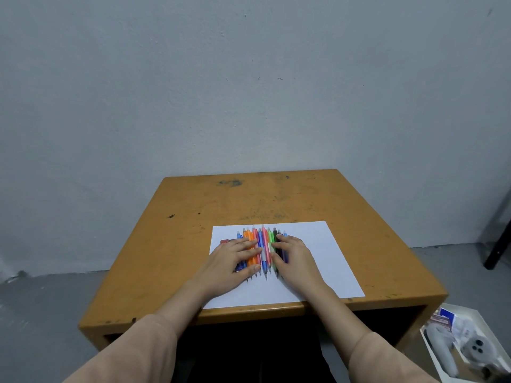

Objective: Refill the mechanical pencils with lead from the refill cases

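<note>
Scuffed wooden table [249,200], white paper [318,258], floor box [470,313]

Left hand [235,258] and right hand [294,254] palm-down, side by side, fingers [253,252] extended flat

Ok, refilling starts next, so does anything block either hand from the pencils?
Nothing visible does. The left hand and right hand lie with fingers straight on the row of pencils, on the paper.

Our worktop [193,217] is mustard yellow, scuffed with dark smudges. On it we see a plain white sheet of paper [326,261] and pencils [264,244] in blue, orange, pink, green, black and purple. Our sleeves [138,349] are beige; the wall [249,78] is pale grey.
</note>
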### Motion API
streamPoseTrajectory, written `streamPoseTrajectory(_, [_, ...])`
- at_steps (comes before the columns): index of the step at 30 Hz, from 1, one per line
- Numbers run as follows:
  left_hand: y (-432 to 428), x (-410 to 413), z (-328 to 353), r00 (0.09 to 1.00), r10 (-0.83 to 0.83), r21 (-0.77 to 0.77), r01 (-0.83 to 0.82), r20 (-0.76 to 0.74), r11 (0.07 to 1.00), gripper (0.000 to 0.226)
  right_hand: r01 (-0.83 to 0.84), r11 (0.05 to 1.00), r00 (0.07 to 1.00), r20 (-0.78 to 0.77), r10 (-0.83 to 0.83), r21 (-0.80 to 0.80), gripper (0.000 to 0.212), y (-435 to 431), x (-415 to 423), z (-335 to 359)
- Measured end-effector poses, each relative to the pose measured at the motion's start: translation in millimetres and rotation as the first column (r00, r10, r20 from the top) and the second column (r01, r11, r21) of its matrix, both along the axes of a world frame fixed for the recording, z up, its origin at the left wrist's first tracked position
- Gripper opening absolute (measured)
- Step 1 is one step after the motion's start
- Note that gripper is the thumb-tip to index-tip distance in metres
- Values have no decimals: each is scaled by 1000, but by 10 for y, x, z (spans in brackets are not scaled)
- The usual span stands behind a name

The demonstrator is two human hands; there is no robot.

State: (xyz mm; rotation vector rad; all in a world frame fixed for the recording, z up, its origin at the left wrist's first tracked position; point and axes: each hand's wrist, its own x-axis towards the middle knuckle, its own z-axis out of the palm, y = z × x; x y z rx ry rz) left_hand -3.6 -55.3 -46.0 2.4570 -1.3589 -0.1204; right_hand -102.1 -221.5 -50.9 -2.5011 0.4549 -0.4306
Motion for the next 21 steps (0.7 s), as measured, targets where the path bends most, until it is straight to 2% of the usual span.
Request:
streamPoseTrajectory(8, [42,-37,18,1000,28,-64,-28,-4,998,48,27,998,998,48,-29,49,38,9,-13,19])
streamPoseTrajectory(13, [59,-138,34,993,105,-148,-95,59,984,45,2,999,998,68,-4,34,36,26,-20,75])
streamPoseTrajectory(18, [125,-250,100,965,225,-341,-167,137,925,32,-15,998,992,124,7,67,30,114,-128,248])
streamPoseTrajectory(21, [297,-391,114,927,356,-494,-255,120,831,25,-11,991,984,179,-13,135,24,196,-359,412])
